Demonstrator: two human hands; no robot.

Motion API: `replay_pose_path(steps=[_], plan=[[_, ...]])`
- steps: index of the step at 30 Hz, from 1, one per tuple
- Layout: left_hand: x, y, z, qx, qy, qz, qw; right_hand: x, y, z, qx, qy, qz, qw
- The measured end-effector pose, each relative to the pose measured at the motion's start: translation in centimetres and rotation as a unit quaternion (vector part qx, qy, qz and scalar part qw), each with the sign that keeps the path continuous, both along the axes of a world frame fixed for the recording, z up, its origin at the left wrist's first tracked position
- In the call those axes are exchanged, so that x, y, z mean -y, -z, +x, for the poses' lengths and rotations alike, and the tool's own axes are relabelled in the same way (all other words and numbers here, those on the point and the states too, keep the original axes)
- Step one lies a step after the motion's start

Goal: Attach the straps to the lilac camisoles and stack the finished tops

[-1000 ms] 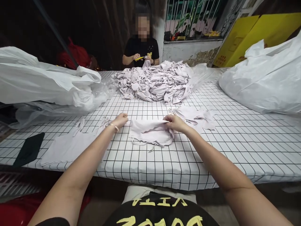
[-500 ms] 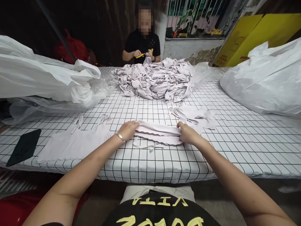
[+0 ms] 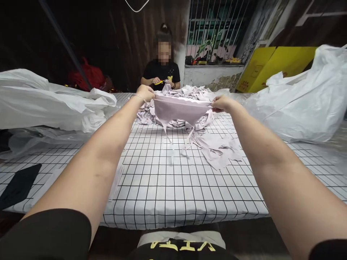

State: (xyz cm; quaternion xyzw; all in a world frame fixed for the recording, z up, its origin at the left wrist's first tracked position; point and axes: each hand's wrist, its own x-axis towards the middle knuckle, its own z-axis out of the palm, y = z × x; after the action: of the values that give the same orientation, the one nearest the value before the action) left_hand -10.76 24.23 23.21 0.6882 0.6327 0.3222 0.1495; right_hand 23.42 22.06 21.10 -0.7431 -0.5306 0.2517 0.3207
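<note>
Between my two hands a pale pink-lilac fabric piece [image 3: 180,110] hangs stretched above the table, its wavy edge on top and two thin straps dangling below. My left hand [image 3: 146,94], with a bracelet at the wrist, is closed on its left upper corner. The right upper corner is pinched in my right hand [image 3: 221,104]. Behind the piece lies a heap of similar fabric [image 3: 189,93], partly hidden by it. Another loose fabric piece [image 3: 218,146] lies flat on the table, to the right below the held one. My left forearm covers most of further fabric at left.
A white table cover with a black grid [image 3: 189,195] spreads under everything. White plastic bags stand at left [image 3: 54,97] and right [image 3: 303,101]. A dark flat sheet [image 3: 20,184] lies at the left edge. Across the table sits a person [image 3: 162,72] holding yellow-handled scissors [image 3: 159,82].
Both hands have risen and moved away from me, lifting the fabric piece off the table. It was folded lengthwise and now hangs open with straps down. The camera view has tilted up.
</note>
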Motion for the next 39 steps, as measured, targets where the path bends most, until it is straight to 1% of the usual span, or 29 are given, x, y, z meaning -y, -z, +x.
replay_pose_path(steps=[1, 2, 3, 4, 5, 6, 7, 10, 11, 12, 13, 14, 15, 16, 17, 18, 20, 21, 23, 25, 27, 28, 29, 30, 31, 33, 34, 36, 39], plan=[[0.3, -0.1, -0.1, 0.01, 0.01, 0.013, 1.0, 0.3, -0.2, 0.1, 0.001, -0.005, 0.019, 1.0], [0.9, 0.3, -0.3, 0.016, 0.022, 0.021, 0.999, 0.9, 0.0, 0.2, 0.003, -0.016, 0.034, 0.999], [2.0, 1.1, -0.6, 0.02, 0.034, 0.021, 0.999, 1.9, 0.7, 0.3, 0.005, -0.028, 0.043, 0.999], [3.3, 2.3, -1.1, 0.021, 0.045, 0.015, 0.999, 3.4, 1.8, 0.5, 0.008, -0.043, 0.045, 0.998], [5.1, 3.9, -1.7, 0.019, 0.057, 0.002, 0.998, 5.2, 3.3, 0.6, 0.014, -0.062, 0.04, 0.997], [7.1, 5.8, -2.3, 0.015, 0.066, -0.015, 0.998, 7.3, 5.1, 0.7, 0.022, -0.079, 0.033, 0.996], [9.4, 8.1, -2.9, 0.007, 0.077, -0.03, 0.997, 9.7, 7.1, 0.8, 0.038, -0.102, 0.022, 0.994], [16.8, 15.4, -4.6, -0.06, 0.144, -0.083, 0.984, 16.7, 13.0, 1.1, 0.071, -0.173, -0.027, 0.982], [19.2, 17.5, -5.0, -0.072, 0.16, -0.106, 0.979, 18.4, 14.6, 1.3, 0.045, -0.23, -0.071, 0.97], [21.2, 19.3, -5.4, -0.08, 0.171, -0.129, 0.974, 19.7, 15.8, 1.7, 0.019, -0.256, -0.087, 0.963], [23.0, 20.7, -5.7, -0.091, 0.169, -0.138, 0.972, 20.3, 16.6, 2.3, 0.004, -0.25, -0.082, 0.965], [24.4, 21.7, -5.8, -0.103, 0.163, -0.139, 0.971, 20.2, 17.3, 3.1, 0.008, -0.212, -0.059, 0.975], [25.4, 22.3, -5.9, -0.117, 0.156, -0.133, 0.972, 19.6, 17.7, 4.0, 0.038, -0.146, -0.025, 0.988], [26.1, 22.5, -6.0, -0.13, 0.148, -0.122, 0.973, 18.5, 18.1, 5.1, 0.085, -0.067, 0.007, 0.994], [26.4, 22.6, -6.0, -0.142, 0.143, -0.111, 0.973, 16.9, 18.5, 6.3, 0.141, -0.004, 0.014, 0.99], [26.5, 22.5, -6.0, -0.152, 0.141, -0.102, 0.973, 15.1, 18.8, 7.4, 0.183, 0.028, -0.005, 0.983], [26.3, 22.4, -6.0, -0.169, 0.142, -0.089, 0.971, 11.4, 19.4, 9.4, 0.222, 0.027, -0.061, 0.973], [26.2, 22.3, -6.0, -0.177, 0.143, -0.083, 0.97, 9.7, 19.5, 10.2, 0.233, 0.02, -0.07, 0.97], [25.9, 22.5, -6.0, -0.201, 0.136, -0.067, 0.968, 7.3, 19.2, 11.1, 0.261, 0.031, -0.042, 0.964], [25.9, 22.9, -6.0, -0.237, 0.117, -0.047, 0.963, 6.4, 18.4, 10.8, 0.297, 0.081, 0.007, 0.951], [26.1, 23.2, -6.0, -0.269, 0.098, -0.036, 0.958, 7.3, 17.5, 9.1, 0.302, 0.112, 0.05, 0.945], [26.1, 23.2, -6.0, -0.278, 0.09, -0.038, 0.956, 8.4, 17.1, 7.9, 0.281, 0.095, 0.061, 0.953], [26.1, 23.0, -6.2, -0.28, 0.084, -0.046, 0.955, 9.8, 16.9, 6.4, 0.248, 0.058, 0.071, 0.964], [25.8, 22.7, -6.3, -0.272, 0.085, -0.062, 0.956, 11.3, 16.9, 4.8, 0.195, -0.012, 0.059, 0.979], [25.3, 22.2, -6.6, -0.254, 0.097, -0.087, 0.958, 12.9, 17.0, 3.2, 0.141, -0.096, 0.042, 0.984], [23.7, 21.0, -7.0, -0.188, 0.138, -0.136, 0.963, 15.4, 17.4, 0.5, 0.077, -0.219, 0.02, 0.973], [22.6, 20.4, -7.2, -0.151, 0.16, -0.152, 0.964, 16.2, 17.7, -0.4, 0.059, -0.261, 0.005, 0.964], [20.2, 19.5, -7.1, -0.105, 0.181, -0.151, 0.966, 16.8, 18.2, -1.5, 0.05, -0.305, -0.038, 0.95], [16.8, 19.3, -5.9, -0.133, 0.226, -0.167, 0.951, 15.4, 18.3, -1.7, 0.065, -0.321, -0.122, 0.937]])
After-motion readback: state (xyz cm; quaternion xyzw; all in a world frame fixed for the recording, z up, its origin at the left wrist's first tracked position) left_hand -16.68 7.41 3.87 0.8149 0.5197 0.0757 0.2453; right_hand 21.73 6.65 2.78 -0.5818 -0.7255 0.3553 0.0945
